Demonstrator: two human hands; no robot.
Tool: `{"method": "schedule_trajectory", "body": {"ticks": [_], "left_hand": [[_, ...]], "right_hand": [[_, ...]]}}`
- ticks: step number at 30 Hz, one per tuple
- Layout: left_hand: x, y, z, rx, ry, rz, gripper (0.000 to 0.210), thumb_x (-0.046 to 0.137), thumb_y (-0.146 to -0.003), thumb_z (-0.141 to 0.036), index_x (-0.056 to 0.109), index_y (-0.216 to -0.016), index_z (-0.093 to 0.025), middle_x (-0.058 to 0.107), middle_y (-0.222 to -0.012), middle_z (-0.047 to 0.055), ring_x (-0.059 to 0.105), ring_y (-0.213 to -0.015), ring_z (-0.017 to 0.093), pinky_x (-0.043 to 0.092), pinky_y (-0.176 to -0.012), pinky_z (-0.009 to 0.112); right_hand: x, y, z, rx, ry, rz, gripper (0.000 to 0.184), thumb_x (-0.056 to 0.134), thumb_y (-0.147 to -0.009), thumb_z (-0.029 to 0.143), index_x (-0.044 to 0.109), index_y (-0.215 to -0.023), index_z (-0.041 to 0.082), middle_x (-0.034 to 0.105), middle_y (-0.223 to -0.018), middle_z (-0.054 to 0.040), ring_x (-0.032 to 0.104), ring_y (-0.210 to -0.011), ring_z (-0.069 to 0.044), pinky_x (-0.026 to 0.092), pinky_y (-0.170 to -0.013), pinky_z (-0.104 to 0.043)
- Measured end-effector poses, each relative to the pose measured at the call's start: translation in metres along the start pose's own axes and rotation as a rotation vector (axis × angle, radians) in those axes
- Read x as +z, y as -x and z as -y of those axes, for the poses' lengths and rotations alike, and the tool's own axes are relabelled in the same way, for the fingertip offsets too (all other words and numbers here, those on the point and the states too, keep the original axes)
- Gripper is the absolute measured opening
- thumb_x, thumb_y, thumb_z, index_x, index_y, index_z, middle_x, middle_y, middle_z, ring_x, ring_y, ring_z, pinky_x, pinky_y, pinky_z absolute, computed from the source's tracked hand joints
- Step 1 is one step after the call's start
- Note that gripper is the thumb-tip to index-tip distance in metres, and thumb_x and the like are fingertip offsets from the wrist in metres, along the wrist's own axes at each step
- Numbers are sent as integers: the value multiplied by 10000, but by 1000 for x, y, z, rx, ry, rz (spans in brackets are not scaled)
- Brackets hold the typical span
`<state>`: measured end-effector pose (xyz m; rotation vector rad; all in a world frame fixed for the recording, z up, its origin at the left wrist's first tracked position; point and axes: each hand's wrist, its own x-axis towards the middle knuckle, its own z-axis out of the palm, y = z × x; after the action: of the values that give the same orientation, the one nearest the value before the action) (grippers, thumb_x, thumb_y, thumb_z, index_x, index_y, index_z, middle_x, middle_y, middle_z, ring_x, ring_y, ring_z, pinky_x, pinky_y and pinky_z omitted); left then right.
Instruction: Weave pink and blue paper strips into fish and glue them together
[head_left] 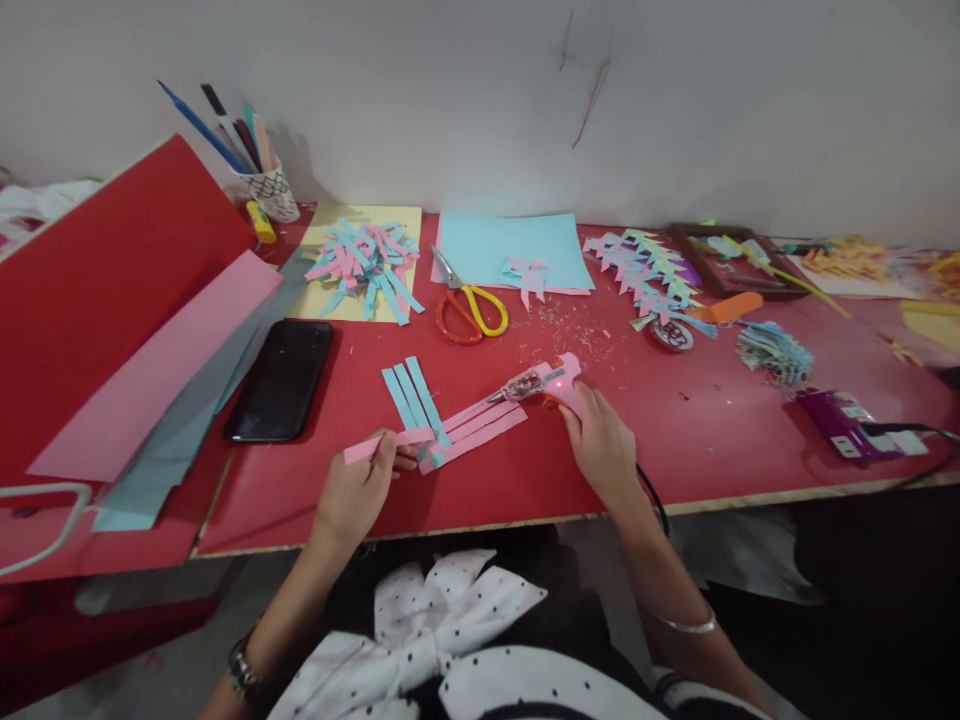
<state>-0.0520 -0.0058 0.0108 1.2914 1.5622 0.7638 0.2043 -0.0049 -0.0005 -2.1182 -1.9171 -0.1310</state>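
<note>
My left hand (pixel 365 477) pinches a pink paper strip (pixel 412 437), which lies across the corner of a woven piece. That woven piece (pixel 433 455) has blue strips (pixel 411 392) fanning away from me and pink strips (pixel 487 430) running to the right. Wrapped round the handle of a pink glue gun (pixel 564 385) is my right hand (pixel 606 440). The gun's nozzle points left, just over the pink strips, and a small red light glows on its body. Whether the nozzle touches the paper I cannot tell.
Behind the work lie scissors (pixel 466 300), a heap of cut strips (pixel 365 262) and blue sheets (pixel 517 240). A black phone (pixel 281 380) and long paper sheets (pixel 172 370) are at left. Finished woven strips (pixel 645 268) and a purple power socket box (pixel 847 422) sit at right.
</note>
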Motion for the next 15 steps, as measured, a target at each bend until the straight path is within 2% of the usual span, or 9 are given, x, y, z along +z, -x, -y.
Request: {"method": "schedule_trajectory", "body": {"ticks": [15], "left_hand": [[0, -2, 7, 45, -32, -10, 476, 315, -707, -605, 544, -613, -198, 691, -643, 63, 655, -591, 196, 538, -542, 289]], "right_hand": [[-6, -6, -19, 38, 32, -92, 355, 306, -852, 310, 512, -1092, 150, 605, -895, -130, 571, -803, -250, 435, -594, -328]]}}
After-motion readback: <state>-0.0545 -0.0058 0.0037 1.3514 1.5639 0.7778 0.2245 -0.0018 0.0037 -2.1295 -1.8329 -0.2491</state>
